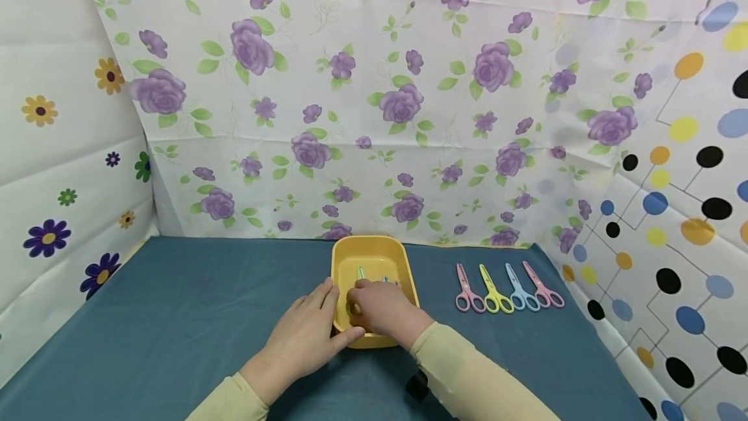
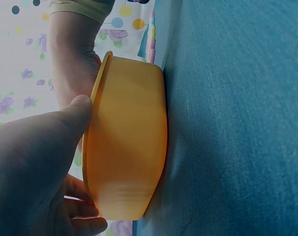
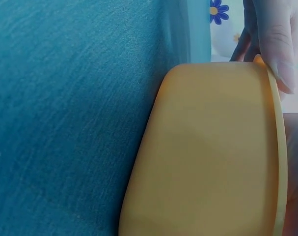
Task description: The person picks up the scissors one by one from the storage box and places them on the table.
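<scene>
A yellow plastic basin stands on the table, its side wall filling much of the left wrist view. My left hand holds its near left corner, thumb along the near rim and fingers at the left side. Inside the basin, my right hand has its fingers curled down around a pair of scissors; a light green tip shows beyond the fingers, the rest mostly hidden by the hand. Small blue and pink bits of other items peek out beside the knuckles. The right wrist view shows only the basin's outside.
Right of the basin, several scissors lie in a row, handles toward me: pink, yellow, blue and another pink pair. A blue-grey cloth covers the table. Patterned sheets rise along the back and sides.
</scene>
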The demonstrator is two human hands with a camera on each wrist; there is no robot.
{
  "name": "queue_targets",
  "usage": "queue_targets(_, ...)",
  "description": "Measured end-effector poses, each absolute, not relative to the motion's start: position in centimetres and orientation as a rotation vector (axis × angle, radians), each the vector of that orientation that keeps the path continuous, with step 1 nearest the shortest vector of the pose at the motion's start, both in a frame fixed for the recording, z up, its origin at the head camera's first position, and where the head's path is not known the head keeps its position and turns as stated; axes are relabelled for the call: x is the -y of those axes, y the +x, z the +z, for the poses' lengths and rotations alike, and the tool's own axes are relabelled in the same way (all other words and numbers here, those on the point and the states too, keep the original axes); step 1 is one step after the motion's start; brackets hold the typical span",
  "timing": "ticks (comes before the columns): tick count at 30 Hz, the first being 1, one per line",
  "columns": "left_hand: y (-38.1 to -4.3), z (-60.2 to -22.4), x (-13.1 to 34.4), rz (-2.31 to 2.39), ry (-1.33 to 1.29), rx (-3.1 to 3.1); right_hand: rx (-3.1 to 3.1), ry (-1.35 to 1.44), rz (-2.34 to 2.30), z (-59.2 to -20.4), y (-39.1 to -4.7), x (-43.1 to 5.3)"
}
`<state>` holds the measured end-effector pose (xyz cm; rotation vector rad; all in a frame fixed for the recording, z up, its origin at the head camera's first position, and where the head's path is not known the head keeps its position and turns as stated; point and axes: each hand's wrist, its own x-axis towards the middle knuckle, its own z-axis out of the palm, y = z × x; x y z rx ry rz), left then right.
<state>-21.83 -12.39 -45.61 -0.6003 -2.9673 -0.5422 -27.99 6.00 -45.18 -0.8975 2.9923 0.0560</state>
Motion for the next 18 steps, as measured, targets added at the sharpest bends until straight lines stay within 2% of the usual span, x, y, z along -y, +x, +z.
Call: queue_targets(18,-21.82,-45.61,12.41,-0.545,-0.601,2.968,-3.058,-0.887,0.028,-45.59,-28.25,-6.20)
